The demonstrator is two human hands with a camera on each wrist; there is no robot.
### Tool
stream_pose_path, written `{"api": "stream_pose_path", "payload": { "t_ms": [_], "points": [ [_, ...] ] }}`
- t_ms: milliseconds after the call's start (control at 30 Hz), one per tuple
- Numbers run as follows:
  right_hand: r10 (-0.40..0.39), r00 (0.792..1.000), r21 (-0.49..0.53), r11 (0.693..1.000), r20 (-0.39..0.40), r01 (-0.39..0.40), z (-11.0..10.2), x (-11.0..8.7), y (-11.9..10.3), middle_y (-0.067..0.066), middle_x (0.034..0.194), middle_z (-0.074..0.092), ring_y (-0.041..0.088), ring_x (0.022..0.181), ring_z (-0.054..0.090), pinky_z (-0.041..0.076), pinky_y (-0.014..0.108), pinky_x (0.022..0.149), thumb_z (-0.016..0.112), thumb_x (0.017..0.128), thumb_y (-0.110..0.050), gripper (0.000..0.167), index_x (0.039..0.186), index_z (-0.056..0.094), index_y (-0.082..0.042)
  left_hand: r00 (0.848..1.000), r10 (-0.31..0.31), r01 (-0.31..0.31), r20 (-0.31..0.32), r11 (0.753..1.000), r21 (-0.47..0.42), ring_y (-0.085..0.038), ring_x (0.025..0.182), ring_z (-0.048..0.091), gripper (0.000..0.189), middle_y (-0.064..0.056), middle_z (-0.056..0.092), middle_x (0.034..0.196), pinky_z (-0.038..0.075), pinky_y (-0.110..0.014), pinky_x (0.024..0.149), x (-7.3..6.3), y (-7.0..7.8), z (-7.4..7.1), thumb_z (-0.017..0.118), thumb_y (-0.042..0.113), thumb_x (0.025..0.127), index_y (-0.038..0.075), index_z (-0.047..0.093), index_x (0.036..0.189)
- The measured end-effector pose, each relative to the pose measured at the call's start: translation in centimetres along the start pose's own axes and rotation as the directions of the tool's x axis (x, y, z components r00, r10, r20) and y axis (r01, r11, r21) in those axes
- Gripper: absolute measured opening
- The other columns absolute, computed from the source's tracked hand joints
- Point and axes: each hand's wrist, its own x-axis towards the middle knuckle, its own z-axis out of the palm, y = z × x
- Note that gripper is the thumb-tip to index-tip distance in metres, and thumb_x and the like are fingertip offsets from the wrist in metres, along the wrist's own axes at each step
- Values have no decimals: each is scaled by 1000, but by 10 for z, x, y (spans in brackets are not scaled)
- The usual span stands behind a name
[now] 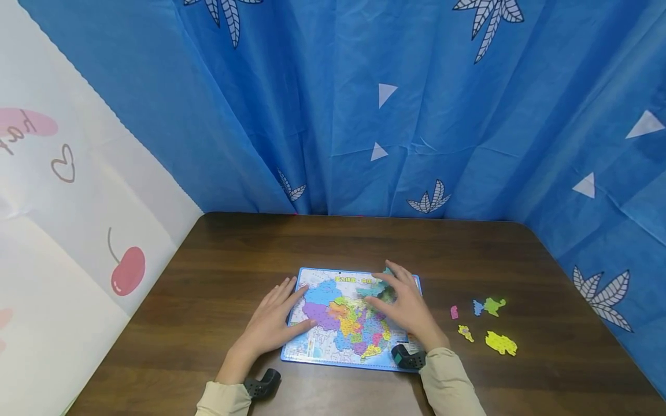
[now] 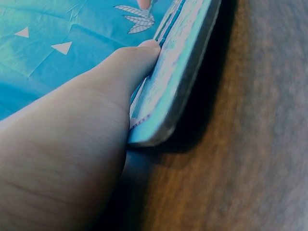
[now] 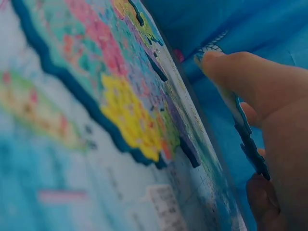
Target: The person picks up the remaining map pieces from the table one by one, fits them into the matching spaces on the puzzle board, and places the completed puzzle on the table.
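With the left hand spread on the blue-rimmed rectangular map board, the right hand, pinching a thin jagged teal piece, might dislodge flat multicoloured pieces if lowered askew.

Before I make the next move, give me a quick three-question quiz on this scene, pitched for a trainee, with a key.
1. How many loose pieces lie on the table to the right of the map board?
2. True or false: the left hand is at the map board's right edge.
3. What does the right hand grip?

Key:
1. Five: a pink piece, a blue piece, a green piece, a small yellow piece and a large yellow piece.
2. False; it is at the left edge.
3. A dark-edged puzzle piece.
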Motion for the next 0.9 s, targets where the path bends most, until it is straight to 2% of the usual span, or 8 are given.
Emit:
{"api": "stream_pose_path", "payload": {
  "t_ms": [167, 333, 600, 900],
  "points": [
    [-48, 998, -3, 999, 29, 48, 5, 2, 0, 8, 162, 43, 41, 155, 24, 30, 76, 113, 78, 89, -49, 51, 134, 70, -25, 1000, 0, 0, 2, 1000, 5, -30, 160, 13, 87, -10, 19, 172, 16, -56, 128, 0, -1, 1, 59, 73, 90, 25, 41, 160],
    [-90, 994, 0, 996, 53, 90, 9, 4, 0, 8, 151, 56, 44, 153, 27, 29, 77, 113, 77, 91, -45, 42, 127, 74, -24, 1000, -1, 1, 5, 1000, 2, -30, 160, 14, 86, -9, 20, 172, 16, -56, 128, 0, -1, 0, 59, 73, 90, 26, 40, 160],
    [-101, 990, 21, 995, 94, 100, 12, 5, -5, 3, 140, 63, 43, 154, 27, 28, 75, 115, 77, 92, -43, 32, 119, 78, -27, 1000, 3, -3, 3, 1000, 2, -30, 160, 14, 86, -10, 20, 172, 16, -57, 128, 0, 1, -1, 60, 71, 90, 25, 40, 160],
    [-100, 988, 28, 995, 118, 98, 15, 5, -7, -3, 130, 66, 42, 155, 25, 28, 74, 115, 78, 91, -42, 28, 117, 79, -30, 1000, 3, -3, 0, 1000, 0, -30, 160, 14, 86, -10, 20, 172, 16, -57, 128, -1, 1, -2, 59, 72, 90, 24, 41, 160]
  ]
}}
